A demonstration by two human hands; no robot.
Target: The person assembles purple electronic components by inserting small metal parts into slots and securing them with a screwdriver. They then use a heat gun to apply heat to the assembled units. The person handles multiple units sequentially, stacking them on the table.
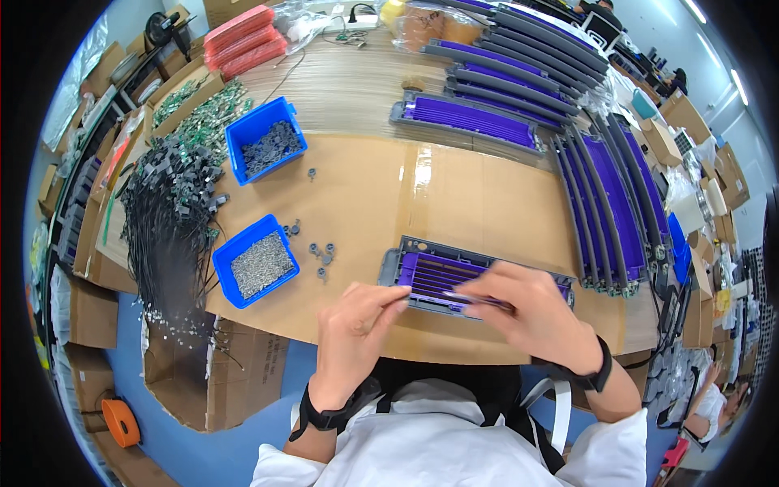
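Observation:
A long grey panel with a slatted purple insert [432,263] lies on the cardboard sheet in front of me. At its left end, the thumb and forefinger of my left hand [350,329] are pinched together; what is between them, if anything, is too small to make out. My right hand [527,307] is closed around a slim metal tool [459,295] that looks like tweezers, its tip pointing left over the slats. Black bands circle both wrists.
Left of the panel stand a blue bin of small metal parts [261,264] and a blue bin of dark grey pieces [272,150]. Several loose grey pieces [324,254] lie nearby. Black cables [166,219] heap at far left. More purple-grey panels [604,191] line the right and back.

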